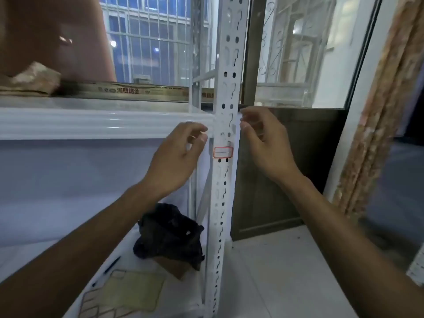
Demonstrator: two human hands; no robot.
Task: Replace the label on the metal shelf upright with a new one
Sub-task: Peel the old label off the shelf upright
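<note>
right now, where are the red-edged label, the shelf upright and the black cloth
red-edged label [223, 152]: head view, middle of its white field
shelf upright [223, 191]: head view, front face below the label
black cloth [169, 232]: head view, centre of the crumpled heap

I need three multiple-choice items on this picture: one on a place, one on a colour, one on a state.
1. Where is the black cloth? A. floor B. lower shelf C. windowsill
2. What colour is the label's border? A. red B. blue C. green
3. How is the label now? A. stuck flat on the upright B. half peeled C. crumpled on the floor
Answers: 1 B, it lies on the shelf beside the upright; 2 A, a red frame shows; 3 A, it sits flat on the metal.
</note>
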